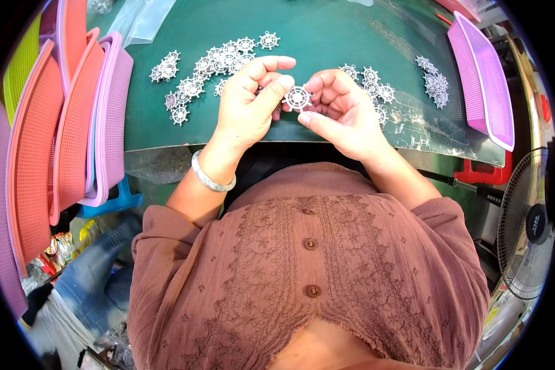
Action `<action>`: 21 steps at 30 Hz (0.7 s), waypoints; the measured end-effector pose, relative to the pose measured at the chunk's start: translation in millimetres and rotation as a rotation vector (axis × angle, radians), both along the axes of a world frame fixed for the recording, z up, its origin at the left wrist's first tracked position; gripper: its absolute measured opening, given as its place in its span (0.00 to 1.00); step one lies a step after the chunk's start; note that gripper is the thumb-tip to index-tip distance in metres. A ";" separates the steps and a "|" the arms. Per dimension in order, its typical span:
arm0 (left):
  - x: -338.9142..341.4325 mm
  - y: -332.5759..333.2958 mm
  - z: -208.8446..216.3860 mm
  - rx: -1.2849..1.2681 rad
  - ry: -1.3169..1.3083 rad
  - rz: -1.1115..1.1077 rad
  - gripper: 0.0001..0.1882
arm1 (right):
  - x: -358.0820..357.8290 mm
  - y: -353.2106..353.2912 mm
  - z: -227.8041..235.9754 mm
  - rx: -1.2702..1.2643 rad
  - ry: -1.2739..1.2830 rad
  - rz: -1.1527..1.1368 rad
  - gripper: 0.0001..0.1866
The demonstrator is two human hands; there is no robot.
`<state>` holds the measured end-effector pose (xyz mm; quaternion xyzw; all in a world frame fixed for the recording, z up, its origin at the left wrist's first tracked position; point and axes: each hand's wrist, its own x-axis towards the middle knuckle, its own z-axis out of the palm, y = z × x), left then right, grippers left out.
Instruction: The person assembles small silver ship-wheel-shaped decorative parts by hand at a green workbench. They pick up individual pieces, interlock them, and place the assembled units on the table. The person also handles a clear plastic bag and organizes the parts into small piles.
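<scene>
A silver ship's-wheel charm is held up between my two hands, over the near edge of the table. My left hand pinches its left side with thumb and fingers; a bangle circles that wrist. My right hand has its thumb and curled fingers at the charm's right side. Beyond my left hand lies a loose spread of similar charms, with a small cluster farther left. More charms lie just behind my right hand, partly hidden by it. A separate pile sits at the right.
Under it all is a green tabletop with a worn near edge. A purple basket stands at the table's right end. Stacked pink and orange baskets crowd the left. A clear plastic bag lies at the far left; a fan stands lower right.
</scene>
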<state>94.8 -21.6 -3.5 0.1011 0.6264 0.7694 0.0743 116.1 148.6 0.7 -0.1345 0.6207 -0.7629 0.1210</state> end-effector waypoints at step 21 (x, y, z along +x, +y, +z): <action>-0.2 1.6 -5.6 0.042 -0.003 0.053 0.12 | -1.5 0.2 -10.1 0.067 0.127 -0.080 0.11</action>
